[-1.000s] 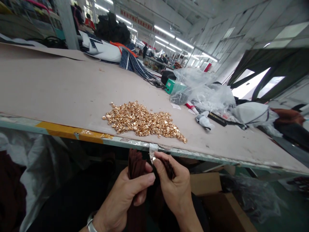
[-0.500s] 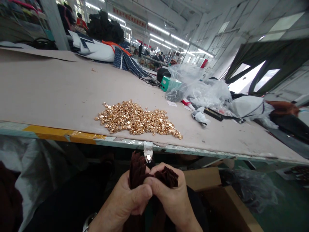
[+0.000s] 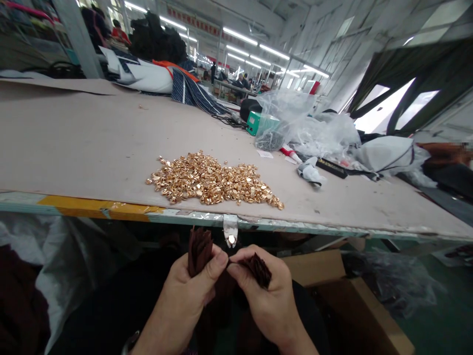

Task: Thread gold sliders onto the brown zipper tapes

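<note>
"What has that person got there?"

"Brown cloth, in both hands. The left hand point(image 3: 188, 288) is closed round a folded brown stack point(image 3: 200, 250), the layered ends poking up above the thumb."

"And the right hand point(image 3: 271, 296)?"

"Wrapped round a crumpled brown bunch point(image 3: 260, 270), with thumb and forefinger pinched toward the left thumb. The two hands are close together, their tips almost meeting."

"Does the cloth run across between them?"

"There may be a thin dark strip going from one pinch to the other, but it's too small to be sure from where I'm standing."

"So the cloth is on the desk point(image 3: 92, 143)?"

"In front of it, held just below the near edge, over the lap. Right beyond the fingertips a pale tab point(image 3: 230, 225) juts from that edge, with a shiny gold piece point(image 3: 231, 239) at its tip, apart from the hands."

"I see plenty of gold up top, too."

"A loose heap of small gold pieces point(image 3: 210, 180), spread along the near edge, straight ahead of the hands."

"And farther back?"

"A green box point(image 3: 253, 123) with a clear plastic bag point(image 3: 314, 130) beside it, over toward the person's right. Under the desk on that same side there's an open cardboard box point(image 3: 318, 267)."
</note>
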`<move>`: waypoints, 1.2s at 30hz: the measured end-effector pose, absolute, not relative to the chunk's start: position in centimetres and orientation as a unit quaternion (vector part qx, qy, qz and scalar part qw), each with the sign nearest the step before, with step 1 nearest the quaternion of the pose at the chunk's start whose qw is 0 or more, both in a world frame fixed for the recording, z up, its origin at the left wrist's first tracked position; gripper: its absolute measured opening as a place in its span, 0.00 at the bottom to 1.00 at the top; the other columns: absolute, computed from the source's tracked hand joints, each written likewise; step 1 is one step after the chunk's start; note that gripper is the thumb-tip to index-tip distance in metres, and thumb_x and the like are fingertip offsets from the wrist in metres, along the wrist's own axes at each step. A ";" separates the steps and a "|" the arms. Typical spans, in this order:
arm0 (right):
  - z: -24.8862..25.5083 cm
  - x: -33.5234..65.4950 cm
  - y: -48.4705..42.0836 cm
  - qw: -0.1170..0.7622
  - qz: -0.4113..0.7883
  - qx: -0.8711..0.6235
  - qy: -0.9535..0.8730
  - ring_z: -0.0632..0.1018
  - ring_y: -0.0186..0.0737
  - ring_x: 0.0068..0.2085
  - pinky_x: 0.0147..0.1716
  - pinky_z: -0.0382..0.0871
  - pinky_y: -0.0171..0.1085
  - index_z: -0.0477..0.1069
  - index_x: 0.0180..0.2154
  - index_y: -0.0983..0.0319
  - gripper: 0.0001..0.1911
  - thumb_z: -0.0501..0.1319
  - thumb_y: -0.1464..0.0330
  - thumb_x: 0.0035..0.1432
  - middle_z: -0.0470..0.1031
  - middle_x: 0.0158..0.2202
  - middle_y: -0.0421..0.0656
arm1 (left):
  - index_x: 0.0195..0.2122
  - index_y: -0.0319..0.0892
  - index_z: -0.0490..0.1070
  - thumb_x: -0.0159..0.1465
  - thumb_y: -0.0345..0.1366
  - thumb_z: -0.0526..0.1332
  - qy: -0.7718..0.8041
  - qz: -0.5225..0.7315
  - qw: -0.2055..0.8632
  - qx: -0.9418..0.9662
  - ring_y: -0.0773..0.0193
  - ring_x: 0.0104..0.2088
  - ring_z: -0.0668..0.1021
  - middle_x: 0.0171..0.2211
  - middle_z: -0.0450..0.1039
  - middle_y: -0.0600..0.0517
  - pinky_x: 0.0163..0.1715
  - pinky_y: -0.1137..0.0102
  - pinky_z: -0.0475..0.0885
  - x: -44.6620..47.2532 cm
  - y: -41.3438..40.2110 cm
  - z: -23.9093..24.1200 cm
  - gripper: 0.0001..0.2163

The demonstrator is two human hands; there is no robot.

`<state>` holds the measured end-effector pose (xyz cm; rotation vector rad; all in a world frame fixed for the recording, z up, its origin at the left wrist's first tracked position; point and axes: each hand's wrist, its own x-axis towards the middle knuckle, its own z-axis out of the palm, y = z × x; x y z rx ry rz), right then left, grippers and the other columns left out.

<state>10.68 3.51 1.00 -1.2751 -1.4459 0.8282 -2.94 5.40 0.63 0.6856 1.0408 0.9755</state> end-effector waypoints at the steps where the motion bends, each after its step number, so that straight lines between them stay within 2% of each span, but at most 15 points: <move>1: 1.1 10.8 3.4 0.501 0.310 -0.504 -0.632 0.70 0.32 0.25 0.25 0.63 0.31 0.74 0.32 0.62 0.02 0.62 0.72 0.56 0.71 0.25 0.39 | 0.25 0.40 0.70 0.50 0.46 0.69 0.461 0.438 0.718 0.283 0.75 0.18 0.57 0.17 0.57 0.60 0.16 0.79 0.54 -2.8 5.4 0.6 0.15; 4: 1.0 10.9 3.2 0.513 0.256 -0.433 -0.696 0.75 0.35 0.29 0.29 0.67 0.32 0.73 0.34 0.62 0.06 0.60 0.77 0.56 0.74 0.28 0.41 | 0.24 0.40 0.68 0.52 0.44 0.69 0.452 0.427 0.752 0.218 0.76 0.16 0.52 0.14 0.51 0.63 0.15 0.80 0.50 -2.6 5.6 0.4 0.14; 6: 0.7 10.9 3.2 0.531 0.261 -0.440 -0.675 0.75 0.35 0.30 0.30 0.67 0.32 0.73 0.35 0.61 0.06 0.60 0.77 0.56 0.74 0.29 0.41 | 0.25 0.40 0.68 0.52 0.45 0.68 0.446 0.416 0.764 0.210 0.77 0.16 0.50 0.14 0.50 0.64 0.14 0.80 0.49 -2.7 5.7 0.2 0.14; 10: 0.2 10.7 3.5 0.555 0.363 -0.515 -0.543 0.73 0.32 0.28 0.29 0.66 0.31 0.73 0.33 0.60 0.02 0.64 0.71 0.55 0.74 0.28 0.38 | 0.27 0.40 0.69 0.50 0.43 0.71 0.436 0.403 0.763 0.255 0.77 0.16 0.54 0.15 0.55 0.62 0.14 0.80 0.51 -2.8 5.6 0.0 0.14; 11: 0.2 10.6 3.6 0.553 0.398 -0.521 -0.515 0.72 0.32 0.28 0.29 0.66 0.30 0.74 0.33 0.61 0.03 0.66 0.69 0.54 0.73 0.27 0.37 | 0.28 0.40 0.69 0.49 0.42 0.71 0.440 0.405 0.759 0.257 0.77 0.16 0.55 0.16 0.55 0.62 0.14 0.80 0.52 -2.9 5.5 0.0 0.14; 14: 0.3 10.5 3.9 0.548 0.503 -0.503 -0.441 0.66 0.28 0.22 0.22 0.62 0.28 0.72 0.28 0.64 0.10 0.70 0.66 0.48 0.68 0.22 0.35 | 0.28 0.40 0.70 0.52 0.42 0.70 0.434 0.409 0.767 0.238 0.77 0.16 0.53 0.15 0.53 0.63 0.14 0.80 0.51 -3.0 5.4 0.2 0.13; 16: 0.3 10.5 4.0 0.548 0.575 -0.476 -0.378 0.58 0.23 0.16 0.15 0.55 0.26 0.71 0.28 0.65 0.12 0.68 0.62 0.50 0.63 0.17 0.33 | 0.27 0.40 0.70 0.54 0.43 0.67 0.409 0.400 0.788 0.229 0.77 0.15 0.52 0.13 0.52 0.63 0.15 0.80 0.51 -3.1 5.6 0.4 0.12; 19: 0.5 10.5 4.2 0.546 0.650 -0.442 -0.290 0.49 0.21 0.12 0.10 0.48 0.25 0.70 0.26 0.65 0.15 0.65 0.59 0.52 0.57 0.12 0.30 | 0.25 0.39 0.70 0.57 0.43 0.65 0.402 0.393 0.791 0.241 0.77 0.15 0.54 0.11 0.54 0.61 0.14 0.80 0.51 -3.3 6.0 0.8 0.12; 24: 0.8 10.4 4.6 0.544 0.675 -0.450 -0.214 0.52 0.19 0.12 0.10 0.49 0.23 0.65 0.23 0.63 0.13 0.67 0.65 0.47 0.65 0.18 0.33 | 0.22 0.39 0.67 0.51 0.39 0.68 0.445 0.418 0.748 0.262 0.78 0.13 0.57 0.16 0.62 0.59 0.12 0.81 0.50 -3.4 6.6 1.4 0.12; 26: 0.7 10.4 4.8 0.535 0.681 -0.454 -0.208 0.52 0.18 0.12 0.09 0.49 0.23 0.64 0.23 0.64 0.13 0.67 0.66 0.46 0.65 0.18 0.33 | 0.22 0.39 0.67 0.50 0.40 0.69 0.449 0.416 0.745 0.264 0.79 0.13 0.58 0.17 0.64 0.59 0.12 0.81 0.50 -3.3 6.8 1.6 0.12; 36: 0.6 10.2 5.0 0.528 0.688 -0.449 -0.214 0.52 0.19 0.11 0.09 0.49 0.23 0.65 0.21 0.65 0.13 0.66 0.65 0.47 0.64 0.17 0.33 | 0.20 0.39 0.64 0.48 0.39 0.68 0.470 0.392 0.747 0.260 0.79 0.12 0.57 0.16 0.63 0.60 0.11 0.80 0.48 -3.0 7.1 1.4 0.13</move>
